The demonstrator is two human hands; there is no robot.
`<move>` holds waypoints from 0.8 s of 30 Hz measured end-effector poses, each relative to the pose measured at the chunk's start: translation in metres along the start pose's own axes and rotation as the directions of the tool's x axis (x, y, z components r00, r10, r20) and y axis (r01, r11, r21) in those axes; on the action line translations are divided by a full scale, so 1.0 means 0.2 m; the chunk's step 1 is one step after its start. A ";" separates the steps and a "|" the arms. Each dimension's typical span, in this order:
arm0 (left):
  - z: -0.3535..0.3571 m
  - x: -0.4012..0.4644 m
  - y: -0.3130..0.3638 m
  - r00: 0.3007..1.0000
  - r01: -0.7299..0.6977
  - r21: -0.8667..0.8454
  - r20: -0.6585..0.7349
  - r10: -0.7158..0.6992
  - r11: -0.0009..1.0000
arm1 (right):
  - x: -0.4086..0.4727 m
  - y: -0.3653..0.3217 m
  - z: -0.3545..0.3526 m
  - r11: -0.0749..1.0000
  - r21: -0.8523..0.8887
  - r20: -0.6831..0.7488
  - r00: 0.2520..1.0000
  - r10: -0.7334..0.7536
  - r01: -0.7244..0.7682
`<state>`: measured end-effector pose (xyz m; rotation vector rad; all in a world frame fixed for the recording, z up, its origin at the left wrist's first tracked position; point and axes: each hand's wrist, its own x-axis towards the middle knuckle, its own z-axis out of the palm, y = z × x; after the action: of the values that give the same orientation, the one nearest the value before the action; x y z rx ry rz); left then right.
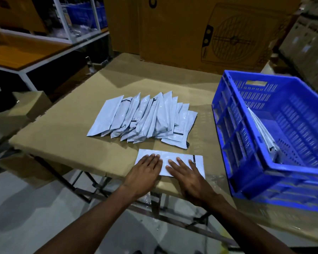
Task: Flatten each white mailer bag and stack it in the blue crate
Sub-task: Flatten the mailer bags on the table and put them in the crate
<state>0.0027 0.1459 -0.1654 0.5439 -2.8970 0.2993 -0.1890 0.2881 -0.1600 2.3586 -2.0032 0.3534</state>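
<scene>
1. Head view: hands lie side by side, palms down, on one white mailer bag (180, 158) at the near edge of a cardboard-covered table (66, 125).
2. Left hand (145, 171) has straight fingers pressing the bag's left end, gripping nothing.
3. Right hand (186, 176) is likewise spread flat on the middle, grasping nothing.
4. Behind them lies a fanned pile of mailer bags (145, 118), probably not yet flattened.
5. To the right stands the blue crate (275, 182), with some bags leaning inside against its left wall.
6. To flatten well, I judge both palms should sweep outward toward the ends, pushing air out evenly, before lifting the bag across to the crate.
</scene>
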 end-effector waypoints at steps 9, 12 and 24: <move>-0.13 0.15 0.11 0.949 0.269 -0.620 0.039 -0.313 0.737 | 0.19 -0.12 -0.07 0.886 0.386 -0.021 0.958 0.285 -0.255; -0.06 0.17 0.14 0.950 0.282 -0.608 0.070 -0.303 0.742 | 0.21 -0.15 -0.02 0.851 0.421 0.041 0.944 0.327 -0.313; -0.01 0.16 0.14 0.960 0.266 -0.248 0.157 -0.232 0.932 | 0.11 -0.06 0.04 0.885 -0.060 0.027 0.885 0.465 -0.462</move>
<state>-0.0364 0.1621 -0.1615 0.8971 -2.8722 -0.1672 -0.1723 0.2680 -0.1628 1.8412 -2.5511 0.2569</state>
